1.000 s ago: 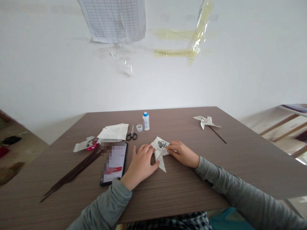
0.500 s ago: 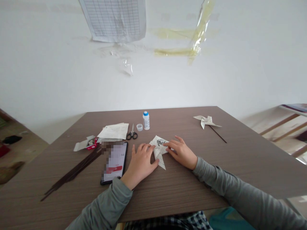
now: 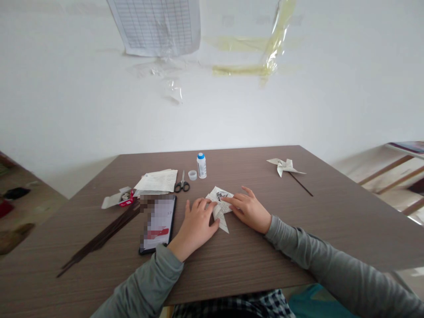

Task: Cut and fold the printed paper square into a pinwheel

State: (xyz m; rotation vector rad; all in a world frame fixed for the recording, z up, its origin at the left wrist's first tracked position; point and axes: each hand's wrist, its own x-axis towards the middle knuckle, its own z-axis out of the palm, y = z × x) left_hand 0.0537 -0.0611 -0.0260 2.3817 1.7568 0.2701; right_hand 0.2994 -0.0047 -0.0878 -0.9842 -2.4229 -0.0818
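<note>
A folded piece of printed paper (image 3: 219,206) lies on the brown table (image 3: 298,234) in front of me. My left hand (image 3: 195,227) lies flat, fingers spread, pressing the paper's left part. My right hand (image 3: 249,211) rests on its right edge with the fingers stretched out and the fingertips on the paper. Neither hand grips anything. A finished paper pinwheel (image 3: 285,167) on a thin dark stick lies at the far right of the table.
A phone (image 3: 159,224) lies just left of my left hand. Behind it are scissors (image 3: 182,184), a small glue bottle (image 3: 201,166) with its cap (image 3: 192,175) off, paper sheets (image 3: 158,181), a small red-and-white box (image 3: 121,199) and a bundle of dark sticks (image 3: 99,238).
My right hand has opened out and slid slightly left along the paper. The left hand has stayed pressed on the paper.
</note>
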